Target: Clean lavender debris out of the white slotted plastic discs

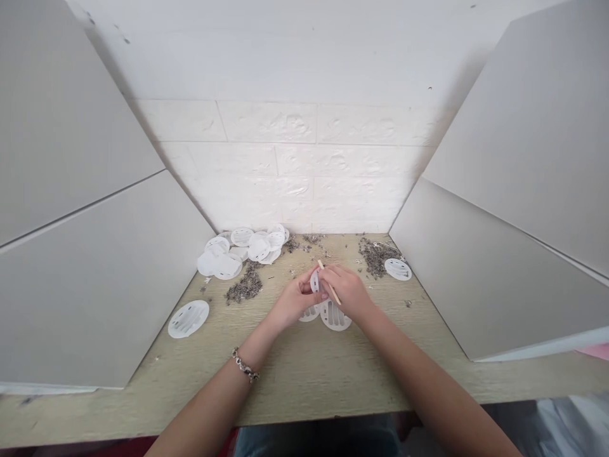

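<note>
Your left hand point(295, 299) pinches a white slotted plastic disc point(314, 281) on edge in its fingertips, near the middle of the desk point(285, 381), while your right hand point(348, 293) is closed on a thin wooden stick point(335, 296). The stick's long axis slants across the gap between your hands, its upper end just beside the disc's top and its lower end angled toward the desk's near right, though you cannot tell whether it touches the disc. Two more slotted discs point(335, 316) lie directly beneath your hands.
</note>
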Demonstrator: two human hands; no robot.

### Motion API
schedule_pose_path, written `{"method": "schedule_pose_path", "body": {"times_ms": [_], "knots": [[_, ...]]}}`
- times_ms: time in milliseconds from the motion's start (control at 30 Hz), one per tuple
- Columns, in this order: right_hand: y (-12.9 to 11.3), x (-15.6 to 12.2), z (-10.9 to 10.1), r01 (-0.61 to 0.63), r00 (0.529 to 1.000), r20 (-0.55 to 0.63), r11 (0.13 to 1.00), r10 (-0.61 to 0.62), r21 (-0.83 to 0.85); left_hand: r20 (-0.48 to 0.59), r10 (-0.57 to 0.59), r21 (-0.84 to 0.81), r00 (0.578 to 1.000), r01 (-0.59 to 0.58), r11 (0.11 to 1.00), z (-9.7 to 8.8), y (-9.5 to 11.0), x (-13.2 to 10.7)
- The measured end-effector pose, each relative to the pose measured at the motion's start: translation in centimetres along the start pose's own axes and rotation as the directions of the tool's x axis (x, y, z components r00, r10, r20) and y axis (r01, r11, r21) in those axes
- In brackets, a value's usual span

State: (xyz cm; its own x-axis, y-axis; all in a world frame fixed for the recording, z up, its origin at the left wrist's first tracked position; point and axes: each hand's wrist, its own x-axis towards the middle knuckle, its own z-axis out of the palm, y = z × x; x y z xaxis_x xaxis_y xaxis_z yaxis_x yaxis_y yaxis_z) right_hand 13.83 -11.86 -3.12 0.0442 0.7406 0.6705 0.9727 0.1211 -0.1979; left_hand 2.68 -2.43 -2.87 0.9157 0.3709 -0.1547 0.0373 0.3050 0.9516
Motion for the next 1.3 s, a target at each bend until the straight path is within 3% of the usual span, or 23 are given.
{"method": "schedule_pose_path", "body": {"times_ms": [233, 467, 833, 1067, 1300], "knots": [[0.18, 0.15, 0.48, -0.128, 0.99, -0.049, 0.99, 0.131, 0.057, 0.04, -0.029, 0.021, 0.999, 0.028, 0.999, 0.34, 0.65, 0.11], [-0.17, 0.23, 0.37, -0.17, 0.977, -0.097, 0.969, 0.189, 0.178, 0.008, -0.046, 0.03, 0.999, 0.045, 0.999, 0.39, 0.74, 0.15], [0.29, -0.18, 0.69, -0.081, 0.997, -0.011, 0.995, 0.081, 0.057, -0.017, -0.025, 0.007, 1.0, 0.025, 1.0, 0.05, 0.06, 0.5], [0.56, -0.01, 0.04, -0.157, 0.987, -0.005, 0.965, 0.162, 0.21, 0.003, -0.058, -0.04, 0.998, 0.059, 0.997, 0.1, 0.2, 0.17], [0.43, -0.04, -0.06, -0.165, 0.979, -0.087, 0.965, 0.186, 0.202, 0.041, -0.039, -0.048, 0.998, 0.041, 0.998, -0.02, 0.11, 0.16]]}}
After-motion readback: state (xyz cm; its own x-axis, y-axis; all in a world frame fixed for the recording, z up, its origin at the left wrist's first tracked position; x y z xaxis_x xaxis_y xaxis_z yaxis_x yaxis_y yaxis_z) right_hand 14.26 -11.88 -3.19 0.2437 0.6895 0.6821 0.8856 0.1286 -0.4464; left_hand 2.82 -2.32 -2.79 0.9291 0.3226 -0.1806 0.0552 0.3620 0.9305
